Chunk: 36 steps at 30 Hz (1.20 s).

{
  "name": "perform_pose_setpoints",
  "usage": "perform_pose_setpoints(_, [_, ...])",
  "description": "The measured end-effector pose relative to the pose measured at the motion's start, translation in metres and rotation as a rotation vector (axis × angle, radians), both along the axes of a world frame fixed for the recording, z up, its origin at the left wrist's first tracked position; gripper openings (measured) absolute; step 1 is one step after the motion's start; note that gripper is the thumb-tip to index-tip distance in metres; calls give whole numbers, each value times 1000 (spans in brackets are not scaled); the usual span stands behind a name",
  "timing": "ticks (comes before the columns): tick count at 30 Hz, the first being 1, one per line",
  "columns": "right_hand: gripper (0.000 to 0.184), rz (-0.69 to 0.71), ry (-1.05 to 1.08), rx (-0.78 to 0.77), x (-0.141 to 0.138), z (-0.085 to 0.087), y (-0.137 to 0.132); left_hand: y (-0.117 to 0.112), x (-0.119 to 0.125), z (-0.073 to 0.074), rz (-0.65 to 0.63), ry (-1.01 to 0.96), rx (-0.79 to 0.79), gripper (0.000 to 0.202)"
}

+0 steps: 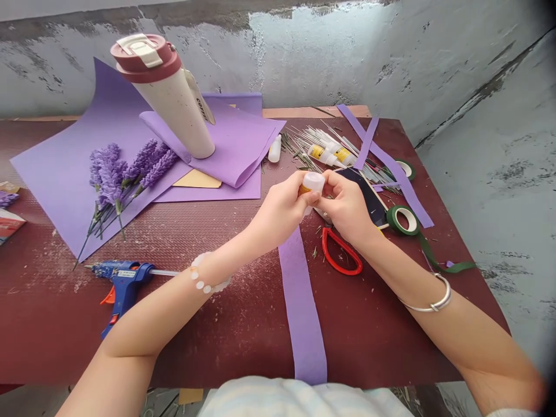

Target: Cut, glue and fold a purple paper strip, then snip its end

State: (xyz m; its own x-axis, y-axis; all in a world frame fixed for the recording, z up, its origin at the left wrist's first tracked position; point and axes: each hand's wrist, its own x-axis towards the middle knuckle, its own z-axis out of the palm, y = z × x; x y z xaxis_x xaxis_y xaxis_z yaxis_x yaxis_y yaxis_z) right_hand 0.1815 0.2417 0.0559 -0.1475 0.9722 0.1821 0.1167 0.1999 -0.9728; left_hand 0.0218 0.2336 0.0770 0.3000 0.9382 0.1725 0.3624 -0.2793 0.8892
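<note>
Small bottle (313, 183) with a yellowish label – held above the table (243, 341), between the two hands, 12 o'clock taken as straight away from the wearer. It lies at 2 o'clock from the left hand (284, 200) and at 10 o'clock from the right hand (346, 202). Both touch it; the left covers more of it.

Left hand: thumb and fingers clamped round the bottle. Right hand: thumb and fingertips drawn in, pinching at its 3 o'clock side.

Long axis near upright, with a slight lean, top toward 1 o'clock. The broad pale end points up; base or cap, cannot tell. The lower end is mostly hidden by fingers – a pale bit shows at 7 o'clock, perhaps the nozzle.

Outward from the bottle: purple strip (304, 313) flat on the table, running from below the hands to the 6 o'clock edge. Red-handled scissors (356, 263) at 5 o'clock. Dark-screened phone (370, 200) at 3, partly behind the right hand; green tape roll (394, 220) just past it. Loose labelled bottles (322, 154) near 1. Cup (176, 110) at 10, purple flowers (112, 176) at 9, blue glue gun (125, 281) at 8.
</note>
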Motion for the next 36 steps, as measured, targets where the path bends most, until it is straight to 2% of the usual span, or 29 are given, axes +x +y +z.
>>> perform_pose_setpoints(11, [53, 26, 31, -59, 2, 14, -11, -13, -1, 13, -15, 2, -14, 3])
perform_pose_setpoints(26, [48, 37, 24, -68, 5, 23, -26, -29, -2, 31, -26, -12, -93, 5])
perform_pose_setpoints(36, [47, 52, 29, -94, 5, 36, -35, -40, 0, 46, -10, 48, -132, 7])
